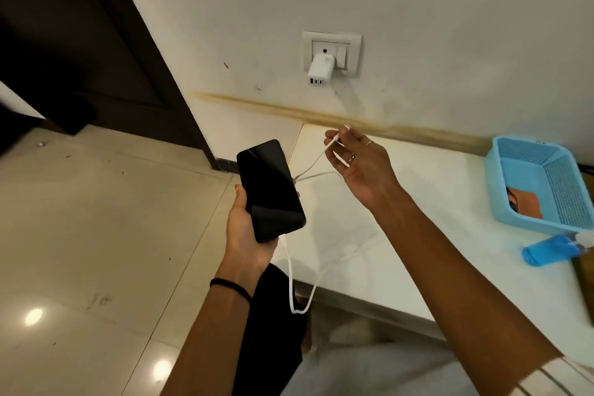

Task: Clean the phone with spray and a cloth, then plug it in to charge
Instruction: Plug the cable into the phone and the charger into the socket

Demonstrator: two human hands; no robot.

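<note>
My left hand [246,228] wraps the dark phone [270,190], cable [291,280] already in its bottom. My right hand [360,164] pinches the cable's free plug below the wall charger [319,71]. I reckon a tug on the slack could unseat the phone end, or I misalign the port.

A white counter [434,202] carries a blue basket [514,190] near its back-right edge, and a blue bottle [546,249] lies just before it.

No text, label, brand or number can be read on anything here.
</note>
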